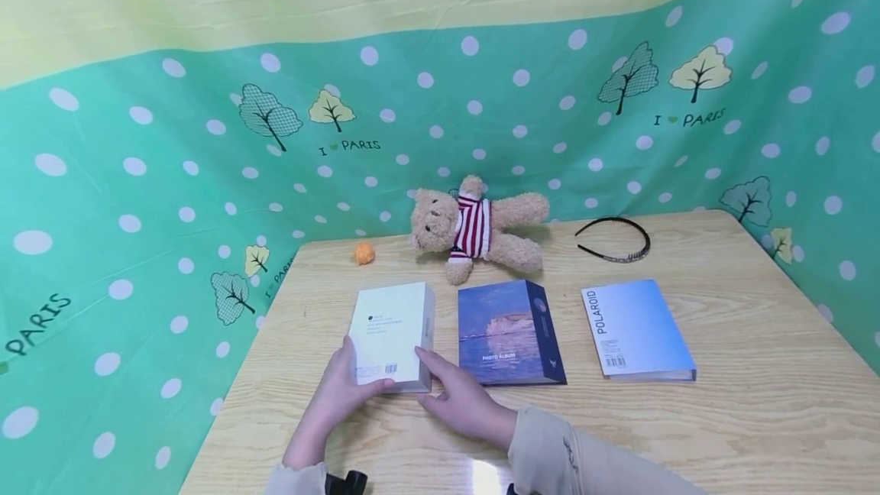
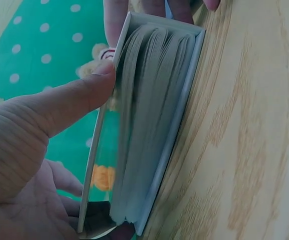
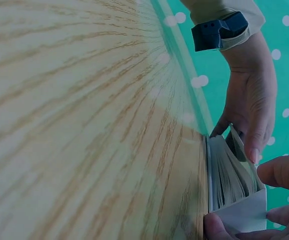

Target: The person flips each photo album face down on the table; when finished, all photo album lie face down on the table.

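Observation:
A white photo album (image 1: 388, 327) lies on the table with its printed, barcoded face up. Its loose stack of pages (image 2: 149, 115) shows from the open edge, and the upper cover stands slightly off them. My left hand (image 1: 341, 388) holds the album's left side, the thumb on the cover's near edge. At the spine side, my right hand (image 1: 462, 401) grips the near right corner; its fingers (image 3: 284, 172) show beside the white spine in the right wrist view. Close to the right hand lies a blue photo album (image 1: 496, 331) with a seaside picture.
A light-blue POLAROID album (image 1: 639, 331) lies farther right. Along the back are a small orange ball (image 1: 364, 253), a teddy bear (image 1: 474, 224) in a striped shirt and a black headband (image 1: 629, 257). A green dotted cloth (image 1: 385, 128) hangs behind the wooden table (image 1: 742, 327).

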Available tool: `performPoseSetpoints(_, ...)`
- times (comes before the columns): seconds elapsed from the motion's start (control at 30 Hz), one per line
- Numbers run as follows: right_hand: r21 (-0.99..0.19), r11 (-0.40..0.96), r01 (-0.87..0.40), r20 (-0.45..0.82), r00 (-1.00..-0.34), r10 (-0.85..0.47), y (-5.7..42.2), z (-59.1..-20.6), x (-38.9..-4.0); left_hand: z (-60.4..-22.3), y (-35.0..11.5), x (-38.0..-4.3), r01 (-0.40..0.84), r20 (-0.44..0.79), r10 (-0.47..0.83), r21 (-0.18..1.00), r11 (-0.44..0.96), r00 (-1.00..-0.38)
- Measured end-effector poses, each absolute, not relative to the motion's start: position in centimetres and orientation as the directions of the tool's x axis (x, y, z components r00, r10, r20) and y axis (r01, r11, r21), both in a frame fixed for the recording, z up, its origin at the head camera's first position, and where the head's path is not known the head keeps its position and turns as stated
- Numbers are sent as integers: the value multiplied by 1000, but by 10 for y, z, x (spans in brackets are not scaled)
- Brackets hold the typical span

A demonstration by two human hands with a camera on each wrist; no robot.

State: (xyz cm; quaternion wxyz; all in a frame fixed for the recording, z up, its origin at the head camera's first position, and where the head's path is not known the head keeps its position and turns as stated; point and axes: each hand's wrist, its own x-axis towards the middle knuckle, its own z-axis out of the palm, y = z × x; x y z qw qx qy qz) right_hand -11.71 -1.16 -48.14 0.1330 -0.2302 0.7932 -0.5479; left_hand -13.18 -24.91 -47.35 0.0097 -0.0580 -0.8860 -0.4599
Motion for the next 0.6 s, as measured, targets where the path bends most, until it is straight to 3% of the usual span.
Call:
performPoseSetpoints(0.27, -928, 316, -197, 12, -863, -505, -10, -481, -117, -474, -248, -131, 56, 24, 56, 716, 696, -998)
performPoseSetpoints(0.47, -944, 291, -153, -13, -866, -500, -8, -479, -116, -463, -243, -126, -11, -53, 37, 701, 713, -998)
performPoseSetpoints(0.6, -957, 269, -107, -40, -871, -490, -4, -473, -114, -457, -234, -126, 3, -31, 33, 676, 737, -999)
